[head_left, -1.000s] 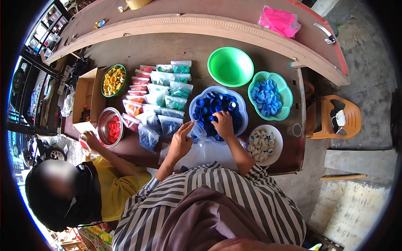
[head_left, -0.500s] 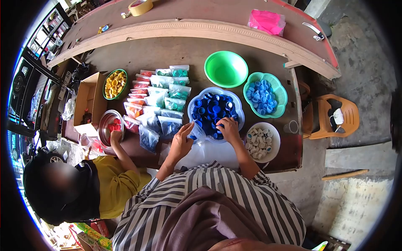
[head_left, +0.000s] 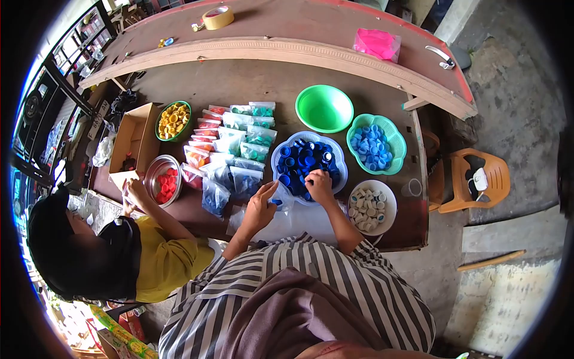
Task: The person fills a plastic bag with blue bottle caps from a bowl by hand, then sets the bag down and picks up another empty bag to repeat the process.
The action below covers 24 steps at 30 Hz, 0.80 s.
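My left hand (head_left: pixel 259 210) grips a clear plastic bag (head_left: pixel 282 195) in front of the pale blue basket (head_left: pixel 342 157); a little dark blue shows inside the bag. Over the near rim of that basket, my right hand (head_left: pixel 320 186) has its fingers curled together among dark blue bottle caps (head_left: pixel 307 160). Whatever they hold is hidden by the fingers. Flat clear plastic bags (head_left: pixel 305 220) lie on the table just below my hands. Left of the basket, filled bags (head_left: pixel 245 149) of red, green and blue caps lie in rows.
Light blue caps fill a turquoise basket (head_left: pixel 399 158); a white bowl (head_left: pixel 392 206) holds whitish caps. A green basin (head_left: pixel 323 107) stands behind. At left, a co-worker (head_left: pixel 164 257) sits by a metal bowl (head_left: pixel 176 194) of red caps, a cardboard box (head_left: pixel 134 134) and yellow caps (head_left: pixel 173 121).
My right hand has drawn slightly nearer and its fingers have closed up. The co-worker's hand has left the metal bowl and moved left to the other hand. The view has shifted slightly.
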{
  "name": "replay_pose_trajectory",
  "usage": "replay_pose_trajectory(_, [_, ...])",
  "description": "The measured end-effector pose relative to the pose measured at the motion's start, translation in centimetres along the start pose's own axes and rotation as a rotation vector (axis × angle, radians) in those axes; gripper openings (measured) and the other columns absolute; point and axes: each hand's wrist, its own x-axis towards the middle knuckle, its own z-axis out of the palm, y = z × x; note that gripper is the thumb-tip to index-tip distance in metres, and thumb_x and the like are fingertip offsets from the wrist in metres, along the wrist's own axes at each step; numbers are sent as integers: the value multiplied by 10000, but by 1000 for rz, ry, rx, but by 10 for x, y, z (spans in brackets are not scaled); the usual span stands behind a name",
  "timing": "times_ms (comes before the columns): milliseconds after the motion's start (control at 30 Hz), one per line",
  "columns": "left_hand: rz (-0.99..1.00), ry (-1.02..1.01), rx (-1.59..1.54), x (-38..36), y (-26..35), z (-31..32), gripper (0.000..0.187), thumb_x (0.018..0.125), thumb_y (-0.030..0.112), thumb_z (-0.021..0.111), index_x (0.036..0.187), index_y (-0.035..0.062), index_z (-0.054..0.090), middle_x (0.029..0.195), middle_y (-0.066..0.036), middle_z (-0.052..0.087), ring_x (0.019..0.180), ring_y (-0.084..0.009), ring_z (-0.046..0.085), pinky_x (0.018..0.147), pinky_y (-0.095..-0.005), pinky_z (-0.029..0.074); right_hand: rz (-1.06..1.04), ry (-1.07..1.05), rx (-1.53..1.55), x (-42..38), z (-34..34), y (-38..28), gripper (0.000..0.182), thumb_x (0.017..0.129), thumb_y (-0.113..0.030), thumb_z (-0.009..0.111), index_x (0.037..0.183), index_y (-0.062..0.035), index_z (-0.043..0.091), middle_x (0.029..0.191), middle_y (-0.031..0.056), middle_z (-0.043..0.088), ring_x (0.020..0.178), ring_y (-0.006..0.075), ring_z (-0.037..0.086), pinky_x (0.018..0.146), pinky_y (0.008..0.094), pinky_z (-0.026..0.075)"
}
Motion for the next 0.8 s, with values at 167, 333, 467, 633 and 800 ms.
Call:
replay_pose_trajectory(167, [25,13,-3,-4,-2,1,595,697,-35,515,1288,23,538,1282,-225,540,1114,-388,567,942,-392,466,105,5,538,8,-12,24,85,805,-118,672,883,-100,643,997,63,648,938,208,600,861,340,456])
replay_pose_trajectory(333, [37,-7,9,5,2,4,599,700,-26,519,1297,21,526,1287,-233,533,1131,-392,552,957,-388,454,605,-192,1437,0,-47,11,118,887,-146,622,988,-85,620,970,-9,615,922,101,577,862,250,452])
replay_pose_trajectory(467, [33,-12,-5,12,2,6,597,699,-24,523,1295,13,525,1283,-235,535,1140,-392,547,963,-387,447,211,76,870,-9,-63,-46,88,881,-100,623,949,-49,601,1035,69,615,985,189,568,873,318,429])
replay_pose_trajectory(633, [15,-44,-76,15,3,5,595,692,-32,528,1286,0,532,1265,-247,543,1170,-392,528,975,-391,434,-419,92,76,-27,-84,-125,87,797,-55,669,876,-50,634,1158,104,578,1050,316,533,910,396,412])
replay_pose_trajectory(800, [-28,-62,-23,16,14,-6,595,701,-48,513,1294,-3,528,1271,-234,544,871,-320,650,792,-354,516,-333,122,271,-20,-65,-100,60,808,-70,672,866,-73,655,1135,88,577,1029,302,540,884,387,423])
